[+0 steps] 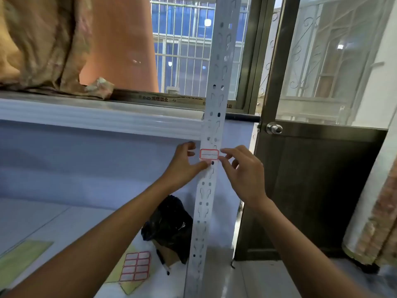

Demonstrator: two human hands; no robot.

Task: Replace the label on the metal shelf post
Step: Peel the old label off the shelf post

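Both bare forearms reach up from the bottom edge toward a white perforated metal shelf post [206, 201]. On it, at finger height, sits a small white rectangular label with a red border [209, 154], stuck flat across the post's face and level.

On my screen the right hand [243, 172] comes in from the label's right side. Its forefinger and thumb tips close on the label's right edge, the forefinger at the upper corner and the thumb at the lower one; the other fingers curl loosely behind.

The left hand [182, 166] is on the other side. Its thumb lies straight against the post, just under the label's lower left corner. Its remaining fingers curl beside the post's left edge, level with the label. I cannot tell whether they grip the post or only rest there.

Well below the fingers, on the pale lower shelf board [53, 216], lies a sheet of matching red-bordered labels on a yellow backing [135, 266]. Just right of that sheet lie a dark marker pen [162, 262] and a crumpled black plastic bag [169, 222], both left of the post's foot. Right of the right hand's fingers, and a little above them, is a round silver door knob [274, 128] on a dark metal door.
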